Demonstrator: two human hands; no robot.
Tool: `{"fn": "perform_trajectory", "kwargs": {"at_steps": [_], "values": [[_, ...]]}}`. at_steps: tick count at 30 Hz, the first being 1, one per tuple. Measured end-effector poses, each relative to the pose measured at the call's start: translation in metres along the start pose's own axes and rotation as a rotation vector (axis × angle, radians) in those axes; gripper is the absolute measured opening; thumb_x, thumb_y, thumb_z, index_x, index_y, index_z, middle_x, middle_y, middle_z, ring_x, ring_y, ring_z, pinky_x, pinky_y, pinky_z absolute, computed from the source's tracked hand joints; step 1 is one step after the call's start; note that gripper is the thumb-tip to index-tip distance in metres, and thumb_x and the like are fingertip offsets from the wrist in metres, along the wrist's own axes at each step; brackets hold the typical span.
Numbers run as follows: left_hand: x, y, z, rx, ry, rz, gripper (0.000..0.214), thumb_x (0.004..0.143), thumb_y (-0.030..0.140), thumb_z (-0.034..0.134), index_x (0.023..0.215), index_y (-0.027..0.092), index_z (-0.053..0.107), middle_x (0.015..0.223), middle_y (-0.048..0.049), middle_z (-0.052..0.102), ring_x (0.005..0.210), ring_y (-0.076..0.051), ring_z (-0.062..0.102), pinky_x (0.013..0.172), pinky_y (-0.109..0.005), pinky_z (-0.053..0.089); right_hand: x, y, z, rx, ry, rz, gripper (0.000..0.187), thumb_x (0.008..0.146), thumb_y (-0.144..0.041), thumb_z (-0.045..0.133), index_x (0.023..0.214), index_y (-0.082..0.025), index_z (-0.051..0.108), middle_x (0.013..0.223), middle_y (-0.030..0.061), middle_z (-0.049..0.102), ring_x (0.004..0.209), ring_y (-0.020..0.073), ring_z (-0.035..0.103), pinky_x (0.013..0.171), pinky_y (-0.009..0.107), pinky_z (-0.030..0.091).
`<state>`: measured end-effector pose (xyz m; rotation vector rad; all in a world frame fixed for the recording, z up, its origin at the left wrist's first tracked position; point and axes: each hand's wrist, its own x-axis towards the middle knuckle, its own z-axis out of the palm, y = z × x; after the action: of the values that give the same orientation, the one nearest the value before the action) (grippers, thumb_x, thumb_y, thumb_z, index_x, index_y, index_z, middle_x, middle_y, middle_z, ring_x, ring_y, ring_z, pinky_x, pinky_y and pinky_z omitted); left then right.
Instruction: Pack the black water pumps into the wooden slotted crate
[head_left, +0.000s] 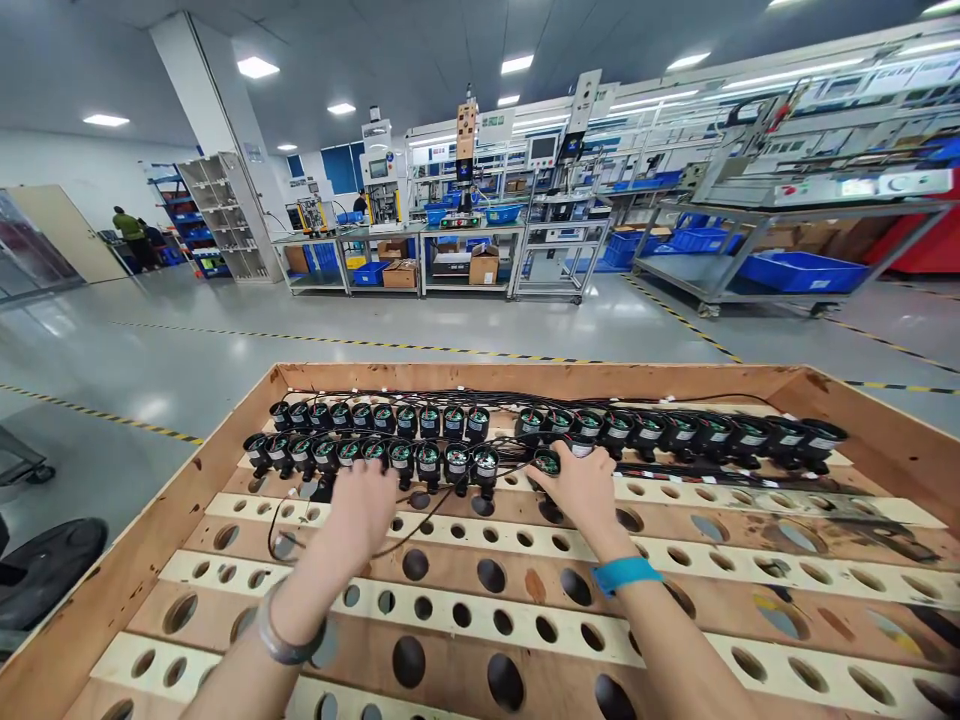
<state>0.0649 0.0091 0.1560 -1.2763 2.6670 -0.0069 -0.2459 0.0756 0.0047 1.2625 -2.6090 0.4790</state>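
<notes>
My right hand point(585, 490) has its thumb and fingers around a small black round housing point(547, 462) with a green circuit board inside, at the near row. Blurred by motion, my left hand point(358, 510) hovers in front of the left group of similar black housings point(428, 458); its fingertips are hidden from me. A loose black cable point(412, 535) loops on both sides of that hand, and I cannot tell whether the fingers hold it. Two rows of housings stand on the left, with another group point(682, 430) on the right.
All this lies in a large wooden crate point(540, 378) with slats point(450, 610) full of round holes. Bundled black cables point(517, 399) run along its far side. Beyond are workbenches with machines point(465, 170), a cart point(795, 225), and a person point(131, 235) far left.
</notes>
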Motion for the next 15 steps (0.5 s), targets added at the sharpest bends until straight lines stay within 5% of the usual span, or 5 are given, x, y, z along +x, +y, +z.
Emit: {"fn": "perform_trajectory", "kwargs": {"at_steps": [7,11,15], "values": [[0.070,0.103,0.034,-0.150,0.213,0.548,0.035,0.094,0.009,0.051,0.127,0.017,0.060,0.134,-0.0123,0.059,0.123,-0.024,0.057,0.107,-0.035,0.049,0.006,0.060,0.008,0.274,-0.101,-0.114,0.049,0.100,-0.042,0.038,0.140,-0.024,0.058,0.087,0.0096,0.054,0.098,0.0298,0.052,0.089,0.041,0.049],[0.119,0.147,0.057,-0.194,0.300,0.609,0.036,0.098,0.010,0.046,0.132,0.016,0.057,0.144,-0.0139,0.052,0.130,-0.023,0.054,0.111,-0.036,0.047,0.008,0.079,0.008,0.311,-0.095,-0.119,0.054,0.100,-0.034,0.029,0.147,-0.023,0.053,0.087,0.0085,0.053,0.084,0.0254,0.057,0.088,0.042,0.052],[0.151,0.163,0.074,-0.232,0.289,0.563,0.018,0.098,0.020,0.056,0.108,0.016,0.069,0.132,-0.0140,0.060,0.111,-0.026,0.067,0.094,-0.038,0.058,0.002,0.077,0.015,0.322,-0.065,-0.179,0.049,0.100,-0.033,0.035,0.143,-0.026,0.058,0.102,0.0122,0.054,0.095,0.0269,0.059,0.093,0.043,0.053]]}}
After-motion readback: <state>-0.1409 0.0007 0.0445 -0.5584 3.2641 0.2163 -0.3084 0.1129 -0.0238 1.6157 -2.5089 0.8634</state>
